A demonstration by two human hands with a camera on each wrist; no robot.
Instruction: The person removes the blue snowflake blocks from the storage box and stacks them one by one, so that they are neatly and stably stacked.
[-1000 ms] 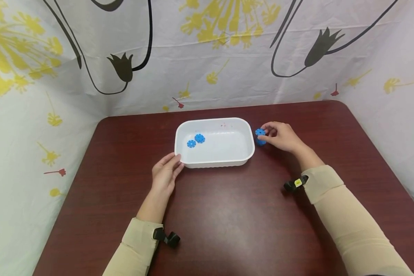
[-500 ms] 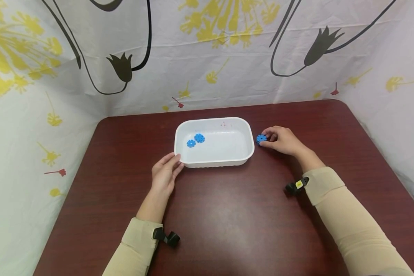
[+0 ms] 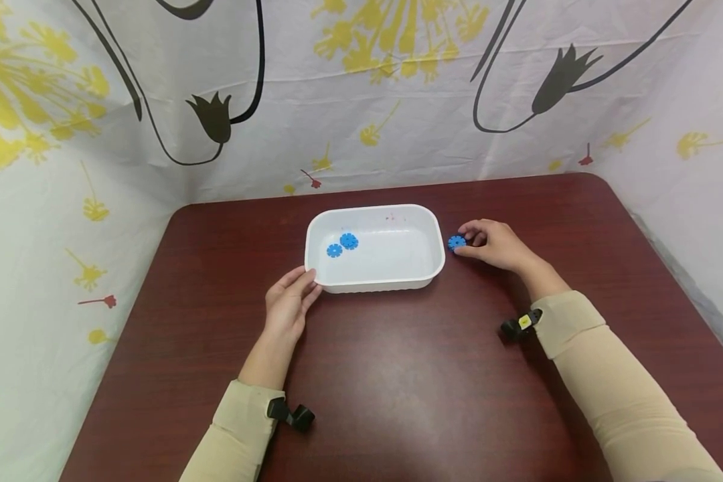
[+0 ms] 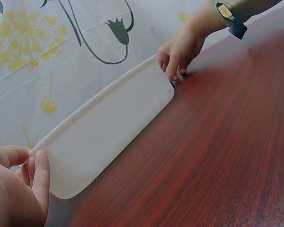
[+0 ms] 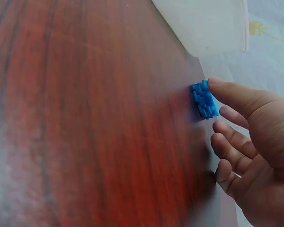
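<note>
White fabric printed with yellow dandelions and dark tulips (image 3: 337, 124) hangs behind a reddish-brown wood-grain tabletop (image 3: 385, 368), and look at the right hand (image 3: 495, 246): thumb and index finger, narrow now, pinch a short stack of blue notched discs (image 5: 204, 100), its layers plain from the right wrist. The other fingers curl loosely beside it, clear of the stack. That stack sits on the tabletop, just beside the tray's right end, not inside! Over on the other side, the left hand (image 3: 288, 304) grips the white plastic tray (image 3: 391, 258) at its near left corner, thumb on the rim, fingers against the outer wall. Into the tray we go: one single blue disc (image 3: 334, 250) lies flat towards the left, and right next to it, an overlapping blue pile (image 3: 349, 241). Further out, beige sleeves (image 3: 608, 381) and a black wrist camera (image 3: 292, 415) on each arm, the right one flashing a yellow label (image 3: 525, 322).
</note>
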